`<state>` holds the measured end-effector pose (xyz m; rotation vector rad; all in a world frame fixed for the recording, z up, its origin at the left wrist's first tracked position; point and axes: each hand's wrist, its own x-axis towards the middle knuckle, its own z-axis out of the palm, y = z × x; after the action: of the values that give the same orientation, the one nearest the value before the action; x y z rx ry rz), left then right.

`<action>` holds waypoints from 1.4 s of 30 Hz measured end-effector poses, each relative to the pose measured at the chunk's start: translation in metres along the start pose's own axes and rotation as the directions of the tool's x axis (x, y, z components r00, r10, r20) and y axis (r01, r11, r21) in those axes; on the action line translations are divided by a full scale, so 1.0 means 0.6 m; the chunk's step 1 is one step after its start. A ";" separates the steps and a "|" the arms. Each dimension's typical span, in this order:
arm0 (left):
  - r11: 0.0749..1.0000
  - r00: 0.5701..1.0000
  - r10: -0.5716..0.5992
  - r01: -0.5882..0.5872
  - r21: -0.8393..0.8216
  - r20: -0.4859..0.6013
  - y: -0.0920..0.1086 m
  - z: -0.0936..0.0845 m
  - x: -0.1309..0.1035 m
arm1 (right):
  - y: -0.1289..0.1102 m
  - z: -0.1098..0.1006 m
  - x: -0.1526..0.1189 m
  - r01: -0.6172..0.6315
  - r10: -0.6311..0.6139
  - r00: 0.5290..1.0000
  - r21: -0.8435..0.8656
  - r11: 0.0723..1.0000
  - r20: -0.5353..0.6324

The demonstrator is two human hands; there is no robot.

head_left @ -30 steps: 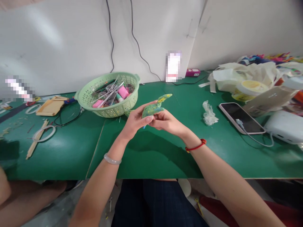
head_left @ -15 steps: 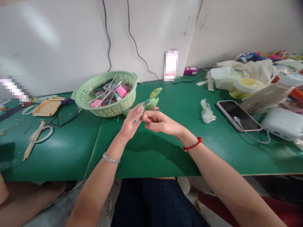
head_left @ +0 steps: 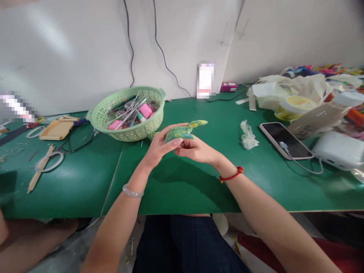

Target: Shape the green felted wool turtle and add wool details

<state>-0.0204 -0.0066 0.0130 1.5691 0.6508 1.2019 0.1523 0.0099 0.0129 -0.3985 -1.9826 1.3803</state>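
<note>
Since 0.5 s ago, the green piece (head_left: 178,133) has turned, its yellow tip (head_left: 199,123) swinging lower and rightward.

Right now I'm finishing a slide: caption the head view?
Left hand holding a mottled green-and-yellow piece, right hand at its edge, near a green perforated basket.
</note>
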 end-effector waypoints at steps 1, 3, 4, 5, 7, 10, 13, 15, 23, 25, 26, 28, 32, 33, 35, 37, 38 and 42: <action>1.000 1.000 0.006 -0.006 0.012 -0.009 0.004 0.000 0.000 | 0.003 0.001 -0.001 0.018 -0.019 1.000 -0.081 0.997 -0.020; 0.999 1.000 0.021 -0.021 0.027 -0.023 0.010 -0.001 0.001 | 0.008 0.002 -0.001 0.088 -0.109 0.992 -0.259 0.962 -0.066; 0.999 0.999 0.028 -0.027 0.035 -0.027 0.012 -0.002 0.001 | 0.009 0.003 -0.002 0.123 -0.164 0.983 -0.349 0.929 -0.088; 0.998 0.999 0.035 -0.033 0.045 -0.031 0.014 -0.003 0.001 | 0.010 0.004 -0.002 0.148 -0.213 0.971 -0.434 0.889 -0.106; 0.997 0.999 0.041 -0.039 0.068 -0.035 0.015 -0.006 0.001 | 0.011 0.005 -0.003 0.151 -0.277 0.952 -0.586 0.796 -0.130; 0.994 0.999 0.046 -0.044 0.100 -0.026 0.012 -0.009 0.001 | 0.012 0.007 -0.003 0.086 -0.289 0.946 -0.750 0.655 -0.144; 0.993 0.997 0.076 -0.073 0.096 -0.031 0.009 -0.008 0.002 | 0.014 0.009 -0.004 0.026 -0.280 0.947 -0.830 0.558 -0.159; 0.991 0.995 0.080 -0.073 0.115 -0.056 0.009 -0.006 0.002 | 0.016 0.009 -0.005 0.020 -0.291 0.943 -0.849 0.528 -0.159; 0.978 0.996 0.067 -0.052 0.200 -0.066 0.013 -0.003 0.002 | 0.024 0.008 -0.005 0.075 -0.342 0.929 -0.832 0.549 -0.142; 0.980 0.997 0.063 -0.052 0.192 -0.053 0.013 -0.003 0.002 | 0.025 0.009 -0.005 0.105 -0.374 0.916 -0.814 0.572 -0.145; 0.981 0.997 0.064 -0.054 0.188 -0.048 0.013 -0.003 0.002 | 0.026 0.010 -0.005 0.121 -0.390 0.909 -0.804 0.582 -0.145; 0.981 0.997 0.066 -0.057 0.184 -0.042 0.013 -0.003 0.002 | 0.025 0.010 -0.005 0.148 -0.418 0.896 -0.790 0.595 -0.147; 0.985 0.998 0.037 -0.028 0.171 -0.048 0.016 -0.001 0.002 | 0.020 0.011 -0.005 0.161 -0.415 0.896 -0.756 0.635 -0.158; 0.988 0.998 0.023 -0.015 0.155 -0.050 0.017 -0.001 0.002 | 0.018 0.011 -0.005 0.152 -0.393 0.905 -0.738 0.657 -0.164; 0.993 0.997 0.013 -0.004 0.117 -0.074 0.017 -0.001 0.003 | 0.015 0.012 -0.003 0.105 -0.311 0.933 -0.687 0.719 -0.182; 0.993 0.985 0.045 -0.027 0.111 -0.164 0.014 -0.002 0.005 | 0.013 0.013 0.001 0.015 -0.177 0.959 -0.587 0.810 -0.220; 0.991 0.969 0.079 -0.050 0.127 -0.235 0.012 -0.004 0.007 | 0.012 0.012 0.002 -0.039 -0.094 0.966 -0.497 0.867 -0.240; 0.964 0.874 0.207 -0.106 0.243 -0.440 0.003 -0.011 0.014 | 0.008 0.005 0.009 -0.189 0.186 0.959 0.006 0.982 -0.214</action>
<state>-0.0236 0.0021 0.0177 1.5375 1.0018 1.7050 0.1457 0.0128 0.0099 -0.7274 -1.8150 1.3748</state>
